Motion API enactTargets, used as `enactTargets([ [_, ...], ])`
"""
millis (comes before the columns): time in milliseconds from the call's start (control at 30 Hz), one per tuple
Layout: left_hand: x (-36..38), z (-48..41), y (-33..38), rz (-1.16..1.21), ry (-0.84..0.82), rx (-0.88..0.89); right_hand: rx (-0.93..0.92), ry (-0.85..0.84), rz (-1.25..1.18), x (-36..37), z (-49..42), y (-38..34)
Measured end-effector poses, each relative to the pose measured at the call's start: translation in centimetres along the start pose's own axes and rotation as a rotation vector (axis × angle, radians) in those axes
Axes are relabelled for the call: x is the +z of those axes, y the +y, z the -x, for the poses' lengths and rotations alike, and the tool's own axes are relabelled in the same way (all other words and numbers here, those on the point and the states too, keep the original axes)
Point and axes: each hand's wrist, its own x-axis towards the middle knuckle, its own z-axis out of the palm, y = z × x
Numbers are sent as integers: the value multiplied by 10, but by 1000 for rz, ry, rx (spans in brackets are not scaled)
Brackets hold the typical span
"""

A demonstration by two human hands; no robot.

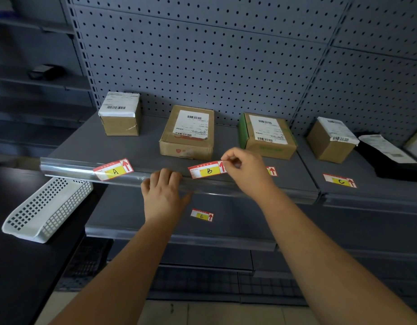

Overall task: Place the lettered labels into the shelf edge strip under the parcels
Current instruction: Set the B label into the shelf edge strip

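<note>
Right hand: grip narrow, thumb and fingertips pinching the right end of the B label. Label held level, just above the clear shelf edge strip, lower edge at the strip's lip; can't tell if it's seated in the channel.

Left hand: fingers curled over the top of the strip, thumb below, just left of B. Grip clamped on the strip, no label in it.

A label sits in the strip to the left, tilted, right end higher, below the small parcel.

B is in front of the flat parcel. The green-sided parcel is next to the right, then another small parcel on the neighbouring shelf bay, beside a black parcel.

Loose labels:
- 1 partly hidden behind the right hand, lying on the shelf; letter not readable.
- C label flat on the right bay's shelf surface, near the front edge.
- E label lying on the lower shelf, under the left wrist area.

White perforated basket is tipped on the dark counter at left, touching the shelf's end.
</note>
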Motion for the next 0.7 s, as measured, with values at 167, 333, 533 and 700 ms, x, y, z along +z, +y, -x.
enactTargets([
  [167,3,-2,2,-17,23,-3,-7,-3,17,2,1,2],
  [333,-1,-2,-1,-14,-4,7,-46,29,25,3,0,3],
  [533,-11,-1,-3,-8,-73,33,-148,24,150,10,-2,-7],
  [700,-20,-4,-7,26,-119,59,-211,-35,268,16,-5,-17],
])
